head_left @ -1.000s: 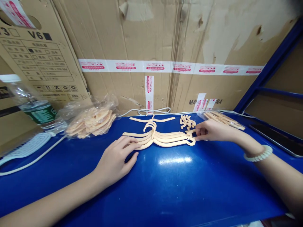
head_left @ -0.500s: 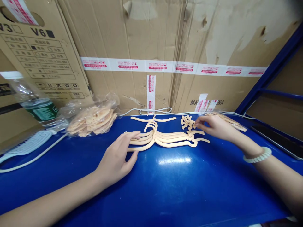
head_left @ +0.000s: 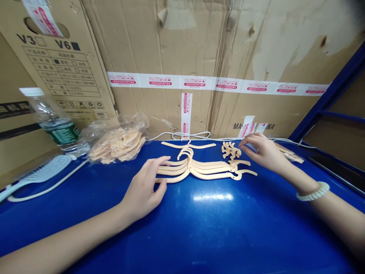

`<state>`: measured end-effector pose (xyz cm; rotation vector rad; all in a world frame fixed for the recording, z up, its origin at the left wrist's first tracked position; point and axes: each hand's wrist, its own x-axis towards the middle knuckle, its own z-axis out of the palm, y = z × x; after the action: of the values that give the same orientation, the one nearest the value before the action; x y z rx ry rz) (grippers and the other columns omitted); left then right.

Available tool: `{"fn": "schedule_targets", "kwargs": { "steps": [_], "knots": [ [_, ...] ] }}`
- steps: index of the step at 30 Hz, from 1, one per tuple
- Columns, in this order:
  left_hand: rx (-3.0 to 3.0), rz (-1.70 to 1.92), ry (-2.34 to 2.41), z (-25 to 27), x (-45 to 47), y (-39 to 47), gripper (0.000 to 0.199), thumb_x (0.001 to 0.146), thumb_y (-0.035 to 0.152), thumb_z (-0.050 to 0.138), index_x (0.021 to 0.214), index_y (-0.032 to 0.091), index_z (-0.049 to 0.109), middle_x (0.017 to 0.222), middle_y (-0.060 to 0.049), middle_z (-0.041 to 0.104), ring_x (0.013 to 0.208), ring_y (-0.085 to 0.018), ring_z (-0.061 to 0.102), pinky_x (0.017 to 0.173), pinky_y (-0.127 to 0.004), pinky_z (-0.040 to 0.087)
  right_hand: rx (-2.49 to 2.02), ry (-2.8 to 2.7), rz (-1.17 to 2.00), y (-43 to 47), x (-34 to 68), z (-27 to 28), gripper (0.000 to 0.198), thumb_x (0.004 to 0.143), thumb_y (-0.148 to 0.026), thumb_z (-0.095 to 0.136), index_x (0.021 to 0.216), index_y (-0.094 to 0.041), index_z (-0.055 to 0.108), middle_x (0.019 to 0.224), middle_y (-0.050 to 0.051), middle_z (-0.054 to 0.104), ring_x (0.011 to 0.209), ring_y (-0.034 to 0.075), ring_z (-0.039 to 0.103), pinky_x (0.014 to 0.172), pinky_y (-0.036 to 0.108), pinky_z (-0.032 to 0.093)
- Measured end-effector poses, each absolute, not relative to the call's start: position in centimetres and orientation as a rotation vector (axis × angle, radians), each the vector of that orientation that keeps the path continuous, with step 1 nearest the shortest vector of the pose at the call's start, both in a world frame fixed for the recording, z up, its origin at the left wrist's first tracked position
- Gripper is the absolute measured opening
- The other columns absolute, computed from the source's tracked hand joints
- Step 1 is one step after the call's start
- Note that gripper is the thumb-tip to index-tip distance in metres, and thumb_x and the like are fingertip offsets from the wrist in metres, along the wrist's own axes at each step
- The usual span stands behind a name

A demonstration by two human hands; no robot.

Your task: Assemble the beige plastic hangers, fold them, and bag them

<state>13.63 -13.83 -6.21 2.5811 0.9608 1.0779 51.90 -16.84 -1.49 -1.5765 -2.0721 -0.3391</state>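
Observation:
Several pale peach clothes hangers [head_left: 211, 175] lie in an overlapping row on the blue table, their hooks bunched at the centre. My left hand [head_left: 145, 186] rests at their left ends, thumb and fingers apart, the fingertips over or touching the arms. Hook-shaped pieces stick out at the right ends. Behind the row lies a separate hanger [head_left: 202, 146]. A small heap of curved peach pieces [head_left: 230, 150] sits back right. Just beside the heap hovers my right hand [head_left: 264, 152], fingers bent and slightly apart, with nothing visible in them.
Back left are a clear bag of flat peach pieces [head_left: 119, 142], a water bottle [head_left: 61, 131] and a pale hairbrush [head_left: 42, 173]. Another bagged bundle [head_left: 291, 154] and a dark phone [head_left: 339, 175] lie right. A white cable [head_left: 196, 134] runs along the cardboard [head_left: 159, 102].
My right hand has lifted off the heap of curved pieces, up and slightly right. My left hand stays at the hangers' left ends. The view has shifted slightly.

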Motion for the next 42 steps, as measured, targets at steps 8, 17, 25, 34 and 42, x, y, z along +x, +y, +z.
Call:
{"fn": "schedule_targets", "kwargs": {
  "steps": [8, 17, 25, 34, 42],
  "knots": [
    [2.526, 1.122, 0.936, -5.9, 13.6, -14.1, 0.038, 0.089, 0.014, 0.046, 0.126, 0.023, 0.046, 0.116, -0.007, 0.058, 0.109, -0.02, 0.057, 0.081, -0.029, 0.059, -1.462, -2.177, -0.347, -15.5, 53.0, -3.2, 0.021, 0.089, -0.029, 0.05, 0.086, -0.02, 0.069, 0.091, 0.011, 0.071, 0.092, 0.029, 0.062, 0.085, 0.046, 0.05],
    [2.574, 1.168, 0.971, -5.6, 13.8, -13.7, 0.028, 0.089, 0.019, 0.048, 0.117, 0.021, 0.053, 0.112, -0.007, 0.062, 0.105, -0.023, 0.059, 0.093, -0.038, 0.049, -1.475, -2.272, -0.307, -14.8, 53.6, -4.5, 0.023, 0.088, -0.024, 0.051, 0.097, -0.021, 0.073, 0.097, 0.008, 0.074, 0.095, 0.027, 0.067, 0.087, 0.043, 0.053],
    [2.654, 0.896, 0.943, -4.3, 14.1, -12.8, 0.027, 0.085, 0.019, 0.046, 0.111, 0.019, 0.055, 0.11, -0.007, 0.063, 0.105, -0.024, 0.059, 0.091, -0.038, 0.048, -1.523, -2.335, -0.297, -13.9, 54.6, -4.8, 0.034, 0.083, -0.014, 0.051, 0.11, -0.02, 0.07, 0.11, 0.009, 0.072, 0.104, 0.027, 0.065, 0.093, 0.044, 0.053],
    [2.753, 0.749, 1.043, -3.3, 15.0, -6.5, 0.024, 0.078, 0.014, 0.047, 0.09, 0.018, 0.066, 0.096, -0.006, 0.071, 0.088, -0.022, 0.066, 0.079, -0.034, 0.053, -1.511, -2.423, -0.236, -14.0, 54.1, -4.2, 0.037, 0.082, -0.006, 0.046, 0.104, -0.021, 0.072, 0.105, 0.008, 0.073, 0.101, 0.025, 0.066, 0.091, 0.04, 0.053],
    [2.921, 0.483, 1.038, -3.1, 17.4, -0.4, 0.02, 0.092, 0.021, 0.061, 0.111, 0.014, 0.063, 0.114, -0.009, 0.066, 0.105, -0.024, 0.063, 0.092, -0.046, 0.051, -1.467, -2.421, -0.193, -13.5, 54.1, -4.3, 0.027, 0.084, -0.011, 0.054, 0.102, -0.02, 0.073, 0.103, 0.009, 0.073, 0.1, 0.026, 0.066, 0.089, 0.039, 0.053]
  ]
}}
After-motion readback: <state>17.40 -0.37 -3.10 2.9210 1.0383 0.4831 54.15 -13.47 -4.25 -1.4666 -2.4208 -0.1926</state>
